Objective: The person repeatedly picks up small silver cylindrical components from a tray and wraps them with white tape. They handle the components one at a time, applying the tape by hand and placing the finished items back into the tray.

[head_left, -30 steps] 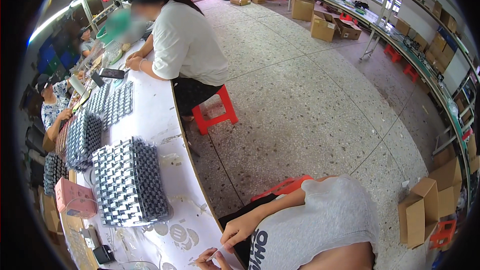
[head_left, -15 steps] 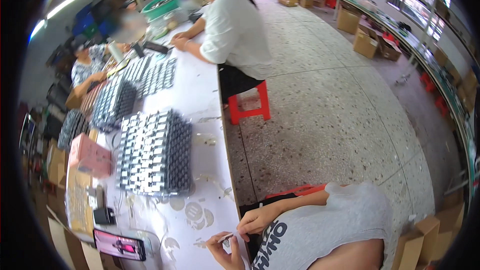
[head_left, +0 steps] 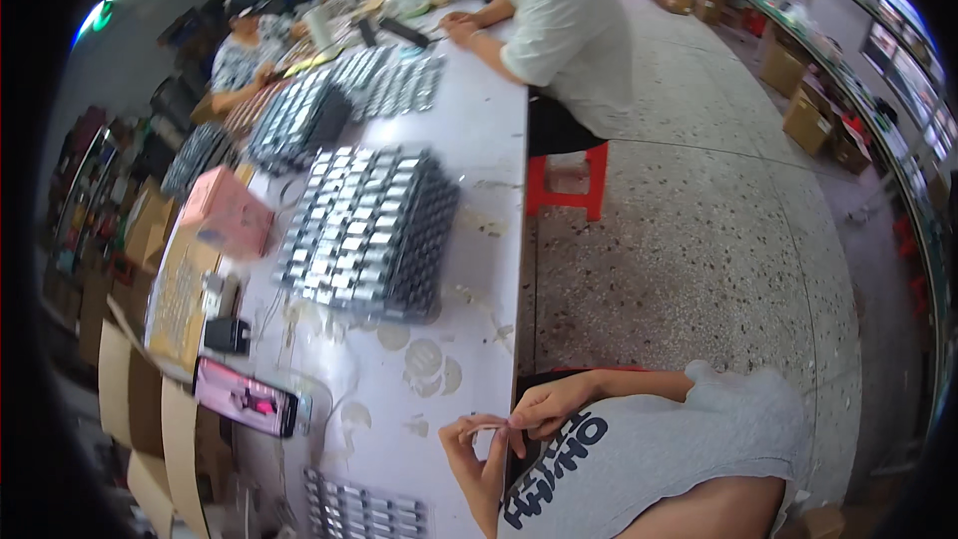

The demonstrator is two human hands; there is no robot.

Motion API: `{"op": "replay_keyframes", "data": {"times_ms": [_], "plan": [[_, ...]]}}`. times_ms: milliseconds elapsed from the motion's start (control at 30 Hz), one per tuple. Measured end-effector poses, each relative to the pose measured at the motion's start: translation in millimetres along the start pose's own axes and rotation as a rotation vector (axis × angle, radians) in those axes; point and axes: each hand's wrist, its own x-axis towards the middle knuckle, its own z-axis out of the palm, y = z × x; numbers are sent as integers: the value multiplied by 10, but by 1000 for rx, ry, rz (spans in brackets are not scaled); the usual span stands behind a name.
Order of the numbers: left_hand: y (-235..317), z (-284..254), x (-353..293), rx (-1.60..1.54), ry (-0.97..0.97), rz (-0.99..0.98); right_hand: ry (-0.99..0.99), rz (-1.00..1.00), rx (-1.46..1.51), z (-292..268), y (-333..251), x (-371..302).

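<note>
Close together at the table's near edge are my two hands. My left hand (head_left: 473, 449) is closed in a pinch, with a small thin pale piece (head_left: 486, 427) between thumb and fingers. Its exact kind is too small to tell. My right hand (head_left: 549, 407) meets it from the right, thumb and fingertips pressed together at the end of that piece. Whatever lies in the right fingertips is hidden. Below and left of my hands, a tray of small shiny metal parts (head_left: 367, 509) lies on the white table (head_left: 479, 269).
A tall stack of trays with shiny parts (head_left: 364, 230) stands mid-table. Left of it are a pink box (head_left: 228, 212), a black adapter (head_left: 228, 336) and a propped phone (head_left: 244, 396). A co-worker in white (head_left: 574, 30) sits on a red stool (head_left: 569, 185); another person (head_left: 249, 50) works across the table.
The view has shifted, so the table and stack appear farther up and right. A tray of metal parts now shows at the lower edge. My hands have come together at the fingertips.
</note>
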Motion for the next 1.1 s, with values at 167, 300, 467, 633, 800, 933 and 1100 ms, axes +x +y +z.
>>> {"op": "replay_keyframes", "data": {"times_ms": [167, 300, 467, 633, 800, 933, 1100], "plan": [[26, -274, -90, 139, 18, -87, 79, 94, -148, 81, -181, 187], [165, -383, -120, 74, 9, -54, 190, 57, -127, 84, 50, 305], [144, -173, -425, 240, 221, 62, 61, -76, -435, -53, 177, 365], [-72, 38, -445, 267, 375, 106, -168, 46, -517, -270, 99, 399], [-79, 18, -440, 338, 461, 126, -367, 101, -488, -431, 11, 617], [-106, -46, -485, 441, 525, 92, -310, 171, -502, -361, 58, 775], [-64, -16, -553, 462, 548, 137, -250, 213, -495, -289, 139, 830]]}}
